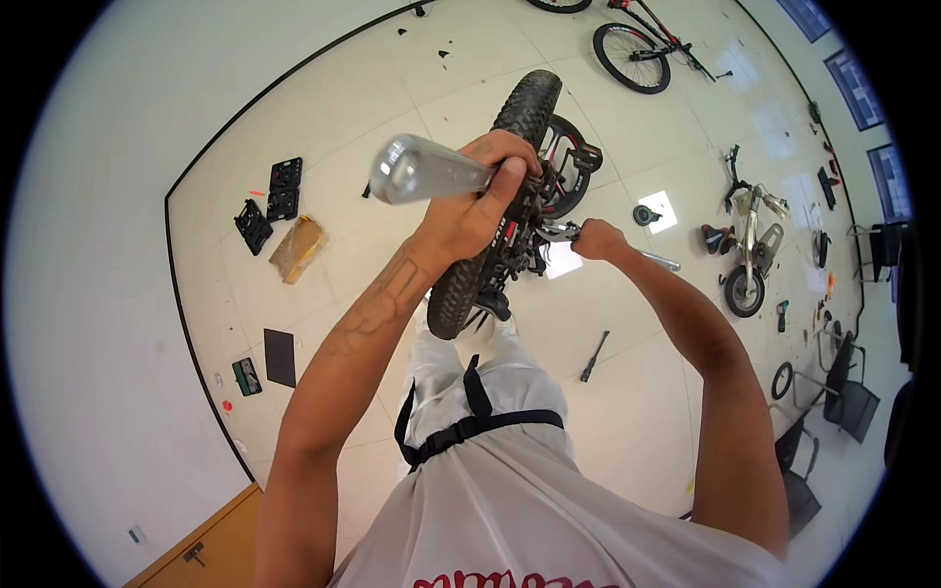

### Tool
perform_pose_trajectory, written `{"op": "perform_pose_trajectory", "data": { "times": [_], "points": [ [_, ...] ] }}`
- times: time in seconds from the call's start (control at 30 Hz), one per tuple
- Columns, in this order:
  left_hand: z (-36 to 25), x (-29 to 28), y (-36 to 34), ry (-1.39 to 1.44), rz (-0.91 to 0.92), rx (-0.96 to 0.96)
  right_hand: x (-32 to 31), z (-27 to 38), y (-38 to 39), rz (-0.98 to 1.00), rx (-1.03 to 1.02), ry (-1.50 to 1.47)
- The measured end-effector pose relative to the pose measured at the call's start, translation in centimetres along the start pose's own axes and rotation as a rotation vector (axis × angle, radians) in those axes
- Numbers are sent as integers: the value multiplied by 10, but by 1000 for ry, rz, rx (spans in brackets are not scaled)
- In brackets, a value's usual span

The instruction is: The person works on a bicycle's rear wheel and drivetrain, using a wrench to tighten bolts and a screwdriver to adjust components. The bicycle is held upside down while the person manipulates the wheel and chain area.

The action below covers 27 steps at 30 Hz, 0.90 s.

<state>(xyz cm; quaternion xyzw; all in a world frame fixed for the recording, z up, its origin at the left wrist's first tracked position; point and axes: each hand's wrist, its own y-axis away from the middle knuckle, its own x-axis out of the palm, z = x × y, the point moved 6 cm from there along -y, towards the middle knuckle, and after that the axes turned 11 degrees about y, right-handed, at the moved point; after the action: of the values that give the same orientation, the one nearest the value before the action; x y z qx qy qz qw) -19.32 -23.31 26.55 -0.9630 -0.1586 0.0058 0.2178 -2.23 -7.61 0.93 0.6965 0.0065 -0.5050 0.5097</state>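
A bike with thick knobby tyres [453, 299] stands in front of my legs, its black frame parts at the middle of the view. My left hand [470, 211] is closed round a bare silver tube [421, 171] that looks like a handlebar; its rounded end juts up close to the camera. On the bike's right side my right hand [598, 240] is closed on a thinner-looking silver bar [662, 261], whose end sticks out to the right. Metal parts lie just left of that hand. Whether both silver pieces are one bar is hidden.
A dark-handled tool [595, 355] lies on the floor before me. Left are open black tool cases [284, 188], a cardboard box [297, 248] and a dark mat [279, 357]. Right are a small partly stripped bike [750, 250] and chairs [851, 407]. Another bicycle [637, 59] stands far off.
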Motion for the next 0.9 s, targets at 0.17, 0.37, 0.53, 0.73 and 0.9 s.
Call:
{"op": "perform_pose_trajectory", "data": {
  "times": [0.17, 0.37, 0.53, 0.73, 0.9],
  "points": [
    [9, -16, 2, 272, -187, 10, 1, -1, -3, -34, -30, 10],
    [8, -59, 27, 414, -462, -120, 9, -8, -9, -98, -14, -3],
    [17, -114, 82, 287, -556, -286, 19, -16, -17, -112, -1, 7],
    [30, -134, 109, 653, -569, -346, 11, -12, -7, -115, 23, 16],
    [59, -168, 120, 397, -662, -526, 45, -41, -32, -133, -52, 15]
  ]
}}
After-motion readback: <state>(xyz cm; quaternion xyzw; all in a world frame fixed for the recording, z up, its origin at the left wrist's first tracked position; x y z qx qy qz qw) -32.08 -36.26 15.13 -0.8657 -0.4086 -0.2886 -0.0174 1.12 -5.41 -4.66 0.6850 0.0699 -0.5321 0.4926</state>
